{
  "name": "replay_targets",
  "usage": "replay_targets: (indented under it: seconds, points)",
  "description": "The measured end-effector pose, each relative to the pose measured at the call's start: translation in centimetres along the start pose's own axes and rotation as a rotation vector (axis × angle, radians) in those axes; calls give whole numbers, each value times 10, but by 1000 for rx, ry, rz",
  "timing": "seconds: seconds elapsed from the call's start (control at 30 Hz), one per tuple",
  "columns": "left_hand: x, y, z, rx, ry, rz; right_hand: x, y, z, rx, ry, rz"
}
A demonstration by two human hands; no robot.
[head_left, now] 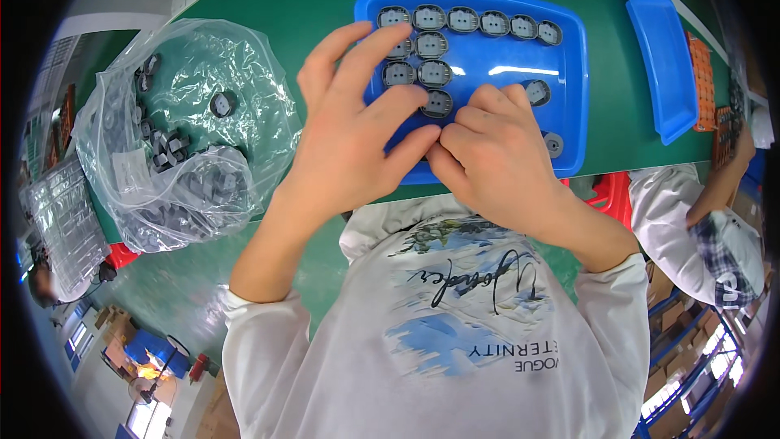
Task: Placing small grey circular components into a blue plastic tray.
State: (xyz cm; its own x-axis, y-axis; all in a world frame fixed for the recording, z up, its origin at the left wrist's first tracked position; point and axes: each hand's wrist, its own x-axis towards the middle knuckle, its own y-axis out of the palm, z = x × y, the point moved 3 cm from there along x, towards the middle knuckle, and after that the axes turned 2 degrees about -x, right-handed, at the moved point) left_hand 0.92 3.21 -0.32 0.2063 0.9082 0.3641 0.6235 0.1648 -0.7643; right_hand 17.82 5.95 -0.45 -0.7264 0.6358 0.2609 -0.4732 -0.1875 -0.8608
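A blue plastic tray [569, 57] lies on the green table and holds several small grey round parts [463, 19] set in rows. My left hand [353, 126] and my right hand [496, 150] meet over the tray's near edge, thumbs and forefingers pinched together at one spot. Whatever sits between the fingertips is hidden by the fingers. The left hand's other fingers are spread above the tray's left side. A lone grey part [553, 145] lies near the tray's right near corner.
A clear plastic bag [191, 138] full of the same grey parts lies to the left on the table. A second blue tray [666, 65] sits at the right. Another person's arm in a white sleeve [674, 219] is at the right edge.
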Motion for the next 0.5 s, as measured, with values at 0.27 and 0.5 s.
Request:
replay_targets:
  seconds: [0.27,0.5]
  points:
    - [-26,-16,-2,-3,-43,76,6,-7,5,138,34,87]
    - [-17,-9,-7,8,-70,106,0,-20,-18,-41,165,6]
